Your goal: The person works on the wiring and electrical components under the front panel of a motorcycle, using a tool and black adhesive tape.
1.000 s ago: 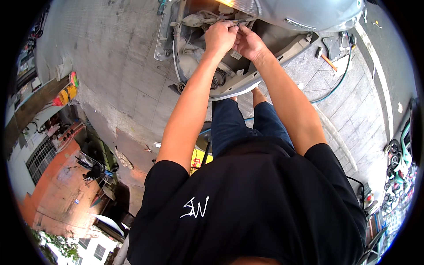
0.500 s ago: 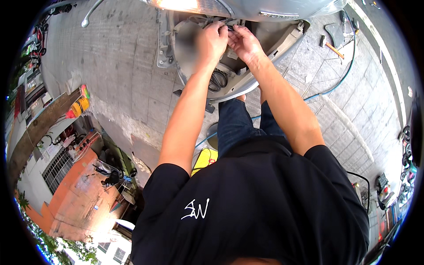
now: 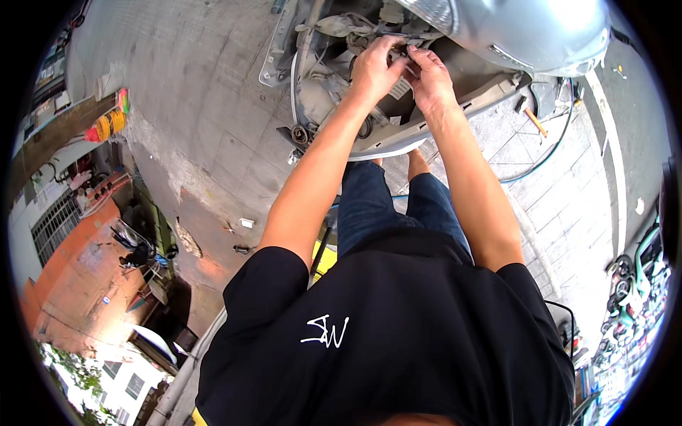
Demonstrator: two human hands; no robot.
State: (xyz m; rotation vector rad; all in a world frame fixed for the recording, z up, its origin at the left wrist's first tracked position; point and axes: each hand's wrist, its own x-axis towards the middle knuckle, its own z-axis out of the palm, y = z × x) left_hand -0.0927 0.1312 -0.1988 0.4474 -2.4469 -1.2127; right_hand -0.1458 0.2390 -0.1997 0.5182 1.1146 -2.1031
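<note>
My left hand (image 3: 374, 69) and my right hand (image 3: 432, 79) meet over the open body of a silver-grey scooter (image 3: 529, 32). The fingers of both are closed and nearly touching, bent around a small dark piece among wires. Fingers hide most of it, so I cannot make out its kind. Just left of my left hand, dusty wiring (image 3: 348, 27) and cables run inside the opened compartment. Below my hands curves the grey lower panel (image 3: 391, 147). A coiled black cable (image 3: 365, 128) shows beside my left wrist.
A hammer with an orange handle (image 3: 536, 122) lies on the paving to the right, near a blue-green hose (image 3: 547, 157). Something yellow (image 3: 327, 257) is partly hidden by my left arm. A yellow-wrapped bundle (image 3: 110, 126) hangs at the left. Parked scooters (image 3: 636, 284) line the far right.
The view has shifted, so the scooter and both hands appear farther right and more inner wiring shows on the left. Both hands remain close together at the small dark piece.
</note>
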